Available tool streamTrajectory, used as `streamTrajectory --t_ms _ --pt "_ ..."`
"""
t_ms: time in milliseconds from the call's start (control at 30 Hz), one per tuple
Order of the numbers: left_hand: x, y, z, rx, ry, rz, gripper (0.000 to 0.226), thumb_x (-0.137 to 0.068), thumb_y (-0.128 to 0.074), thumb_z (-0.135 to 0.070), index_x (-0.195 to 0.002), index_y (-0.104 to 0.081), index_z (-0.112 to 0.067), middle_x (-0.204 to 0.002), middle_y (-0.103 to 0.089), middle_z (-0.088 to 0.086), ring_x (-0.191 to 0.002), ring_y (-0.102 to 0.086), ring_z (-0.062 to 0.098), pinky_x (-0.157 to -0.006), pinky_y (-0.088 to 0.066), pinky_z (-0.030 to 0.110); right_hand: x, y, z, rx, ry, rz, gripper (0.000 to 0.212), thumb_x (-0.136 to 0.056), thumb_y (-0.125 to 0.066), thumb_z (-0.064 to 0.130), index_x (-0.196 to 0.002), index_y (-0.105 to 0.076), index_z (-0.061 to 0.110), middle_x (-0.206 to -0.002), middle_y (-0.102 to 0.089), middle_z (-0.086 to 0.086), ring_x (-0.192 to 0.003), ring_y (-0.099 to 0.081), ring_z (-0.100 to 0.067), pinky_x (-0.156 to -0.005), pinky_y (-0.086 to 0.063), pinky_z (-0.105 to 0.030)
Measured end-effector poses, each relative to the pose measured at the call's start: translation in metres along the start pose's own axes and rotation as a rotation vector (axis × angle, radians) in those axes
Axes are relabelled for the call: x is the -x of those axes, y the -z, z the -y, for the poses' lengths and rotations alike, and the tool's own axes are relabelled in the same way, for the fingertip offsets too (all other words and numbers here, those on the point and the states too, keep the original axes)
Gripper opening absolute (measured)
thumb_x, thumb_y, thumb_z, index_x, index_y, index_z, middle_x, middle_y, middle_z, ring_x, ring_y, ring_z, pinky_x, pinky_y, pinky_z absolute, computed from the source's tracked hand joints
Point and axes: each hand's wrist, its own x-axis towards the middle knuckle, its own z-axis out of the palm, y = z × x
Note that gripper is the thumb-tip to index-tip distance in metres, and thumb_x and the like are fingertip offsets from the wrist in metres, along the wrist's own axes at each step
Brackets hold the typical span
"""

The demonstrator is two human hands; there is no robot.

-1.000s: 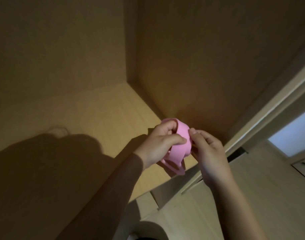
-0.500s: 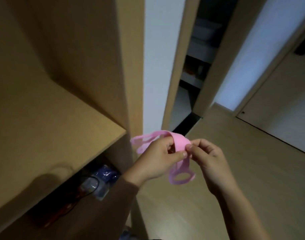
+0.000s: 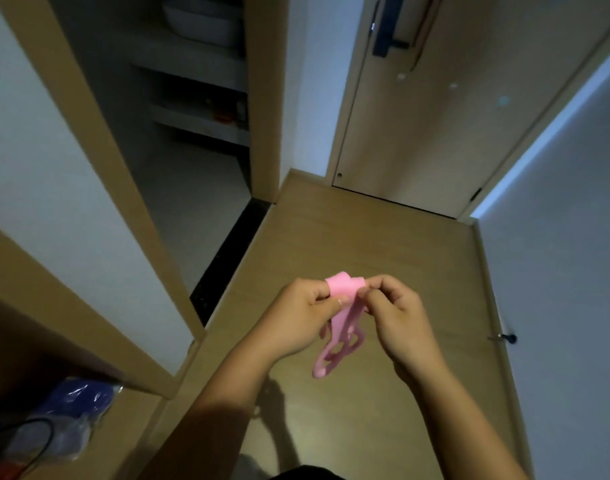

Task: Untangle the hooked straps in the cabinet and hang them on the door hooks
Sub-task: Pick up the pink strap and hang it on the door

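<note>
Both hands have come right away from the cabinet since the earlier frame, and the view has swung out over the hallway, with the pink straps now bunched and hanging lower between them. Wooden floor fills the middle, running up to a closed door at the far end, dark handle up top and three small pale dots on its face; whether those are hooks cannot be told. Down the left edge is the cabinet, a blue plastic bag and a black cable on its lower shelf. Out front, held over the floor, the left hand and right hand are drawn close together. Each pinches the folded top of the straps between thumb and fingers. Looped ends dangle beneath the hands, still tangled together.
</note>
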Motion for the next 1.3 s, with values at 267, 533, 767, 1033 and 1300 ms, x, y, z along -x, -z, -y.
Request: streamTrajectory --t_ms 267,533,767,1033,1300 --pt "-0.086 -0.010 -0.016 0.020 0.077 -0.026 0.017 -0.083 -0.048 -0.018 -0.067 -0.055 -0.019 -0.061 -0.058 -0.001 -0.062 -0.054 0.016 -0.068 -0.047 0.033 -0.058 0.048 -0.013 -0.073 -0.060 -0.340 0.032 -0.084 -0.038 -0.002 -0.056 -0.041 0.014 -0.054 -0.042 -0.001 -0.050 -0.036 -0.009 -0.050 -0.032 -0.025" --pt "-0.207 -0.012 -0.065 -0.235 -0.167 0.225 0.026 -0.063 -0.061 -0.027 -0.081 -0.056 -0.008 -0.073 -0.060 0.006 -0.067 -0.053 0.018 -0.066 -0.050 0.041 -0.158 0.073 -0.002 0.323 0.057 -0.290 0.025 -0.081 -0.061 0.020 -0.098 -0.045 0.029 -0.060 -0.048 0.006 -0.055 -0.045 -0.011 -0.050 -0.035 -0.018" --pt "-0.324 -0.008 -0.098 -0.113 -0.197 0.349 0.028 -0.061 -0.049 -0.016 -0.079 -0.055 0.005 -0.065 -0.047 0.000 -0.051 -0.041 0.001 -0.051 -0.035 0.019 -0.268 0.087 0.006 0.498 0.252 -0.305 0.023 -0.082 -0.063 0.028 -0.103 -0.069 0.020 -0.074 -0.048 0.008 -0.068 -0.049 0.000 -0.058 -0.035 -0.010" --pt "-0.443 -0.009 -0.104 -0.047 -0.173 0.224 0.019 -0.080 -0.065 -0.015 -0.091 -0.058 -0.029 -0.087 -0.063 -0.009 -0.077 -0.063 0.004 -0.068 -0.055 0.022 -0.393 0.114 0.006 0.515 0.165 -0.454 0.013 -0.083 -0.063 0.013 -0.084 -0.071 0.004 -0.077 -0.047 -0.006 -0.065 -0.047 -0.018 -0.057 -0.034 -0.026" --pt "-0.596 -0.031 -0.119 -0.460 -0.408 0.029 0.040 -0.091 -0.043 -0.040 -0.112 -0.067 -0.016 -0.106 -0.062 0.007 -0.093 -0.057 0.021 -0.081 -0.050 0.034 -0.541 0.169 0.005 0.440 0.053 -0.219 0.031 -0.093 -0.045 0.036 -0.087 -0.067 0.014 -0.075 -0.067 -0.005 -0.063 -0.060 -0.012 -0.059 -0.051 -0.024"
